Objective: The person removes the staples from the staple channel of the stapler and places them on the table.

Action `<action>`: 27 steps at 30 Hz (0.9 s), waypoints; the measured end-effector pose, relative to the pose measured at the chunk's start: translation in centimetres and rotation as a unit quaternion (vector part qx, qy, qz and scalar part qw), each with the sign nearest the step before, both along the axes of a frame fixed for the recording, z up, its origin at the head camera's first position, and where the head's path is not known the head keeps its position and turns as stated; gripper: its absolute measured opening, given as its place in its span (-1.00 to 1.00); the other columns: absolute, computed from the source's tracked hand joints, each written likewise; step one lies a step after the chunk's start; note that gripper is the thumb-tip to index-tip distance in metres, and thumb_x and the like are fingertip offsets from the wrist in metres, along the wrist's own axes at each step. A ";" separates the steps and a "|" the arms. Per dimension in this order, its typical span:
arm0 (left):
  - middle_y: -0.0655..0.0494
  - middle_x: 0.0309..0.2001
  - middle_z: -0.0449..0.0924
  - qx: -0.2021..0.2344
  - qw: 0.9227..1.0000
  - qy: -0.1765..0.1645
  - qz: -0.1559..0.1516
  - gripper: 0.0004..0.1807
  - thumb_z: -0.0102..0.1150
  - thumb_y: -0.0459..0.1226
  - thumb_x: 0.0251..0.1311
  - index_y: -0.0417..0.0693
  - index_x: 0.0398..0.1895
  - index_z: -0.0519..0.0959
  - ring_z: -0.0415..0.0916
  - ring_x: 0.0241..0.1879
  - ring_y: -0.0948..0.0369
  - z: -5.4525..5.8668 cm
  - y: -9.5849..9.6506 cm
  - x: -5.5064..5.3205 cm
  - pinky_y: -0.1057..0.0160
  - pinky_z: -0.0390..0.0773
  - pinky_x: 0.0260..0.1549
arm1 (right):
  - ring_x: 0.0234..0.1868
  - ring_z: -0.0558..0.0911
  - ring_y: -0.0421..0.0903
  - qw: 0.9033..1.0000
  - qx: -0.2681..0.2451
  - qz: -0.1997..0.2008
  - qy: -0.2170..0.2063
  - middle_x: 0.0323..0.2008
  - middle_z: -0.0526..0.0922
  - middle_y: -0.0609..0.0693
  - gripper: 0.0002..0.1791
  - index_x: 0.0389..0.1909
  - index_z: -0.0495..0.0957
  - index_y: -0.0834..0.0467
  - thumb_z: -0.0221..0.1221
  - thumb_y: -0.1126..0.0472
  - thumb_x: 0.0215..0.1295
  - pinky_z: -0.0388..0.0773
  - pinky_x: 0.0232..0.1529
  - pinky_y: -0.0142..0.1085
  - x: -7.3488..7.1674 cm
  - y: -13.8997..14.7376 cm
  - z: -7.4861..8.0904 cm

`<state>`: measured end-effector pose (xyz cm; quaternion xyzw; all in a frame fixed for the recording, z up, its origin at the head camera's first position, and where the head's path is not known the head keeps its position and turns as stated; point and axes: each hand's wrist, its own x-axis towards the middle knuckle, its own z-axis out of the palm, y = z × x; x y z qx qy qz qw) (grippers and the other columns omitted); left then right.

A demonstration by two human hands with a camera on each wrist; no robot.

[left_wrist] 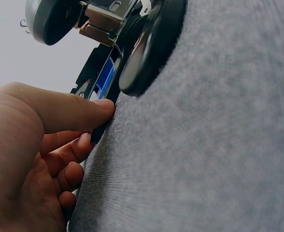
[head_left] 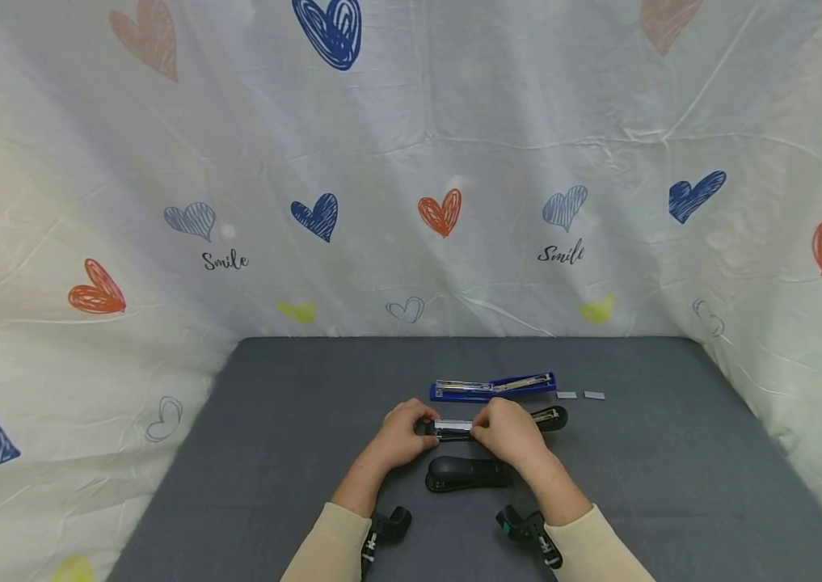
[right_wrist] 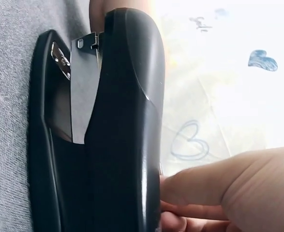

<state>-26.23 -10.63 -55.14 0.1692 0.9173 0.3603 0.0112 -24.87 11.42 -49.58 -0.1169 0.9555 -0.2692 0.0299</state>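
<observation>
Head view is showing both forearms [head_left: 360, 487] reaching forward from pale sleeves [head_left: 601, 548] and angling inward, so that the hands are meeting over an opened black stapler [head_left: 452, 435] lying crosswise on the grey table [head_left: 309, 420]. The left hand [head_left: 403, 432] is pinching that stapler's left end, its thumb on the near side and a finger on the far side; in the left wrist view the other fingers are curling loosely below. The right hand [head_left: 510, 428] is bending down from the wrist, thumb and forefinger drawing close at the right end of a silvery strip [head_left: 453, 425] in the stapler. Its knuckles are hiding the contact in the head view, and a second black stapler [head_left: 465, 472] is blocking the fingertips in the right wrist view, so whether they are gripping the strip or the stapler cannot be told.

The right hand is also covering the opened stapler's middle, leaving its far-right end showing. The second stapler is lying nearer the person, its right end partly hidden in the head view and its body running out of both wrist views. Behind the hands, an opened blue stapler [head_left: 454, 396] is lying beside two small pale strips [head_left: 595, 396].
</observation>
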 end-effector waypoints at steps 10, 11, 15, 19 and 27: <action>0.27 -0.24 0.52 -0.002 1.000 0.006 -0.006 -0.70 0.50 -0.26 0.10 0.04 -0.06 0.72 0.39 -0.19 0.22 0.2 -0.1 0.0 0.04 0.35 -0.01 | -0.47 0.55 -0.24 0.999 -0.038 -0.025 0.015 -0.51 0.64 -0.20 -0.87 -0.47 0.71 0.01 0.45 0.19 0.23 0.54 -0.33 -0.17 0.1 -0.3 -0.1; 0.26 -0.23 0.52 -0.001 1.000 0.008 -0.007 -0.69 0.50 -0.26 0.09 0.03 -0.07 0.72 0.39 -0.19 0.22 0.2 -0.1 0.0 0.03 0.35 -0.01 | -0.47 0.55 -0.25 0.999 -0.042 -0.025 0.015 -0.51 0.65 -0.21 -0.87 -0.47 0.71 0.00 0.45 0.18 0.23 0.54 -0.33 -0.17 0.1 -0.4 -0.1; 0.26 -0.23 0.53 -0.001 1.000 0.006 -0.007 -0.69 0.49 -0.26 0.09 0.03 -0.06 0.72 0.40 -0.18 0.22 0.1 -0.1 0.1 0.03 0.35 0.00 | -0.44 0.58 -0.24 0.998 -0.058 -0.029 0.019 -0.51 0.67 -0.22 -0.88 -0.45 0.70 -0.02 0.47 0.17 0.20 0.53 -0.31 -0.15 0.0 -0.5 -0.4; 0.26 -0.22 0.53 -0.004 1.000 0.007 -0.010 -0.69 0.49 -0.26 0.10 0.03 -0.06 0.72 0.40 -0.18 0.22 -0.1 -0.1 0.0 0.02 0.36 0.00 | -0.40 0.64 -0.20 0.996 -0.084 -0.034 0.019 -0.47 0.71 -0.20 -0.89 -0.30 0.75 0.05 0.48 0.19 0.18 0.56 -0.25 -0.11 0.0 -0.7 -0.6; 0.26 -0.21 0.53 -0.004 1.000 0.006 -0.009 -0.70 0.48 -0.26 0.12 0.05 -0.05 0.72 0.40 -0.17 0.21 -0.1 -0.1 -0.1 -0.01 0.36 0.02 | -0.33 0.71 -0.16 0.996 -0.087 -0.019 0.019 -0.40 0.76 -0.16 -0.85 -0.20 0.81 0.11 0.45 0.21 0.21 0.61 -0.20 -0.09 0.1 -0.8 -0.5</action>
